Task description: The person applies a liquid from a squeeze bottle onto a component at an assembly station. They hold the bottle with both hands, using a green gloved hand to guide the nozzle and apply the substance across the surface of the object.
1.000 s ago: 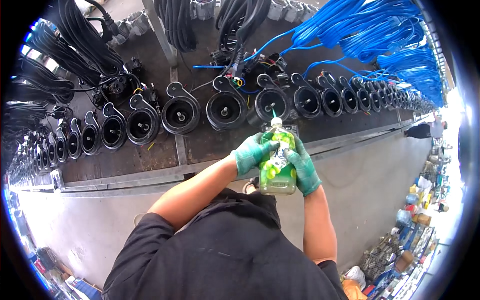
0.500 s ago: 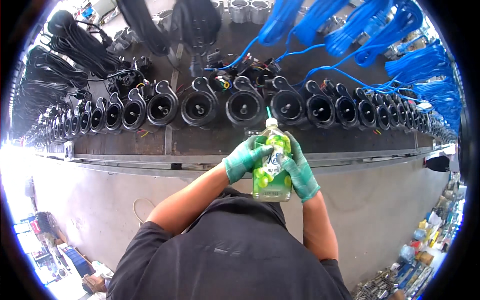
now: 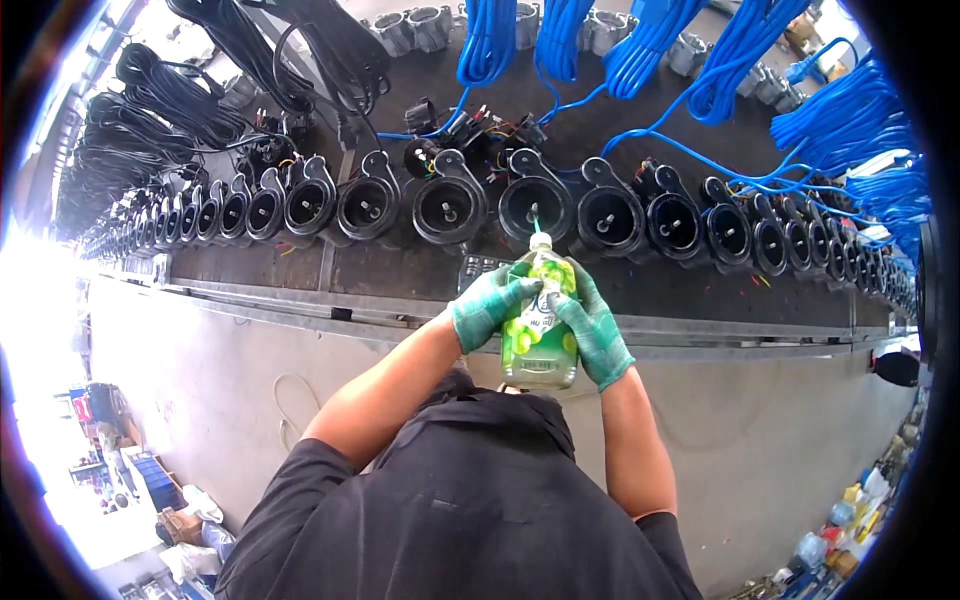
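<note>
Gripping the bottle (image 3: 540,376) at its left side, the left hand (image 3: 490,303) was closed about it, thumb laid across the front. The right hand (image 3: 596,325) was closed on the opposite side of the same bottle, its thumb also over the front. Both hands wore green gloves. The bottle was clear with a green label (image 3: 545,344), held before the person near the front edge of the bench (image 3: 400,275), its white cap (image 3: 540,241) toward the bench. A thin teal nozzle (image 3: 535,219) extended from the cap. In this view its tip overlapped the inside of a black cup (image 3: 518,190); whether it touched that cup could not be determined. Similar cups stood alongside to the left and right, forming a long row, several with a metal pin visible at the centre. Beyond the row were loose wires (image 3: 490,128), black cords (image 3: 340,60) to the left, blue cords (image 3: 490,45) to the right, and grey castings (image 3: 430,28) farther back. A pale hose (image 3: 281,405) lay on the floor (image 3: 720,430).
</note>
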`<state>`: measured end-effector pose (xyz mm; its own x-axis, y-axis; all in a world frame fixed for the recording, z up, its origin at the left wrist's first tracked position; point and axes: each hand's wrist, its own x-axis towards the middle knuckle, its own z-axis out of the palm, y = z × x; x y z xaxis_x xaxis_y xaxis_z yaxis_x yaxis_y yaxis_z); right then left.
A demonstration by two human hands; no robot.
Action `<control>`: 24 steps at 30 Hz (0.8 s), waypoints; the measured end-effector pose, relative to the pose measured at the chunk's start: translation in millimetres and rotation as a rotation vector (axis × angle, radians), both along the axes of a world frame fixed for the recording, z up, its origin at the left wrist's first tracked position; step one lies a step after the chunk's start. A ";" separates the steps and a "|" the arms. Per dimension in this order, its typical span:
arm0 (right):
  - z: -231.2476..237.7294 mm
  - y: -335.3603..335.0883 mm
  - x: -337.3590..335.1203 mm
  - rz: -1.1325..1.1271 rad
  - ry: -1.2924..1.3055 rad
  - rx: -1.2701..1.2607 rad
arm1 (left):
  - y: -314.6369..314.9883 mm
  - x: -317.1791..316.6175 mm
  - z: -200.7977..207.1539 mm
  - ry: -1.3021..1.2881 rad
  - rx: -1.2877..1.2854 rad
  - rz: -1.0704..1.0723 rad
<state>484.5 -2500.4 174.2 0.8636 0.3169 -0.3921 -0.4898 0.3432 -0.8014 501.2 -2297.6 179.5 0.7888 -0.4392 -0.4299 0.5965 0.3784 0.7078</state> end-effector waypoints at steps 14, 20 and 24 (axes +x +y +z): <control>33.0 -53.2 -28.2 -0.195 -0.024 -0.147 | -62.4 18.2 -20.2 -0.025 0.012 -0.247; 27.5 -58.9 -24.1 -0.212 0.000 -0.181 | -72.1 25.7 -35.0 -0.012 -0.021 -0.241; 26.1 -61.1 -19.4 -0.190 -0.003 -0.164 | -72.8 26.8 -36.4 0.012 -0.057 -0.217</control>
<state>465.1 -2561.5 200.3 0.9029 0.0813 -0.4221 -0.4264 0.2937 -0.8555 528.1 -2370.4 143.1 0.6686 -0.6216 -0.4081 0.6761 0.2797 0.6817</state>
